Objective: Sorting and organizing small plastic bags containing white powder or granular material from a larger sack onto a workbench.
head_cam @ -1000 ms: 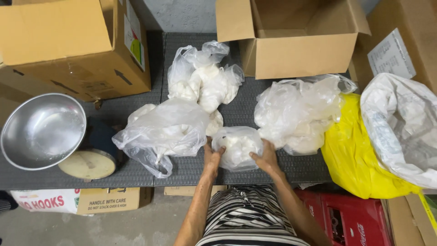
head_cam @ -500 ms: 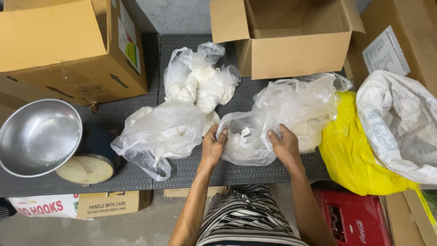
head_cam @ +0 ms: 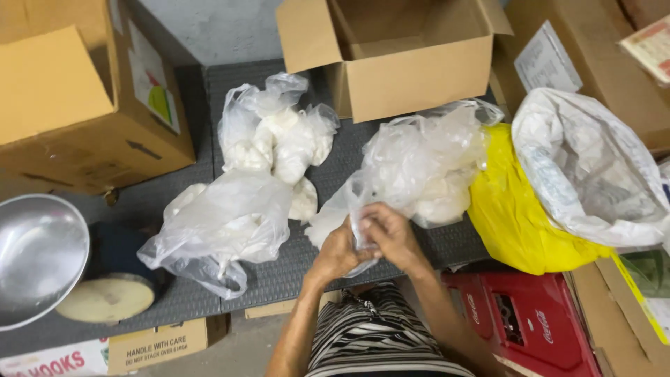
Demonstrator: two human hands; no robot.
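My left hand (head_cam: 337, 253) and my right hand (head_cam: 393, 234) meet at the front edge of the dark grey table (head_cam: 279, 276), both gripping the top of a small clear plastic bag (head_cam: 335, 213) with white lumps in it. Just behind it lies a larger clear bag of white lumps (head_cam: 426, 167). To the left sit two more clear bags: a wide one (head_cam: 223, 227) near the front and a knotted one (head_cam: 276, 132) further back.
An open cardboard box (head_cam: 405, 56) stands at the back, another box (head_cam: 84, 105) at the left. A steel bowl (head_cam: 35, 258) rests over a scale at far left. A yellow sack (head_cam: 523, 216) and a white sack (head_cam: 593, 167) stand right; a red crate (head_cam: 523, 328) sits below.
My hands came together from either side of the small bag and now pinch its top closed. The camera moved closer and a little to the right.
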